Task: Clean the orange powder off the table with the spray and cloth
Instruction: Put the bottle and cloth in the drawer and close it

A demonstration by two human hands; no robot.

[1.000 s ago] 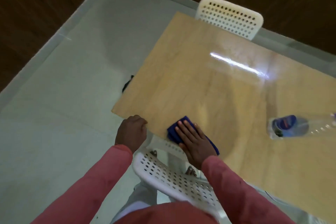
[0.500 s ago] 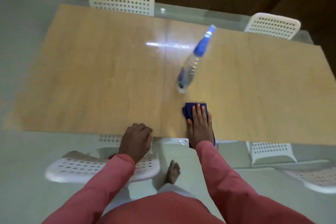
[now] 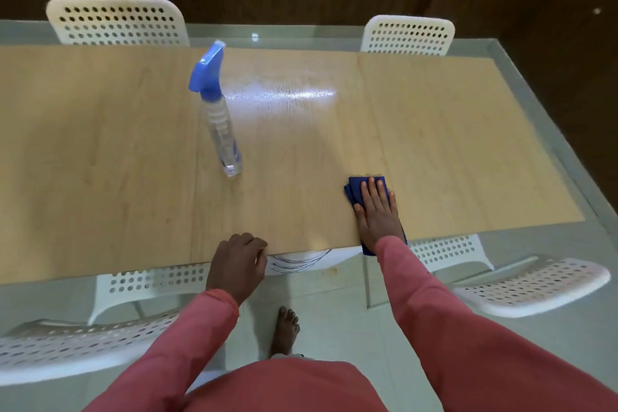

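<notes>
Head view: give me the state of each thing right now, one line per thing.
Spray bottle: upright on the table, untouched.
Blue cloth: folded, flat on the table near its front edge, under the right hand.
Right hand: fingers straight, pressing the cloth.
Left hand: fingers curled at the table's front edge.
Table: no orange powder visible.
</notes>
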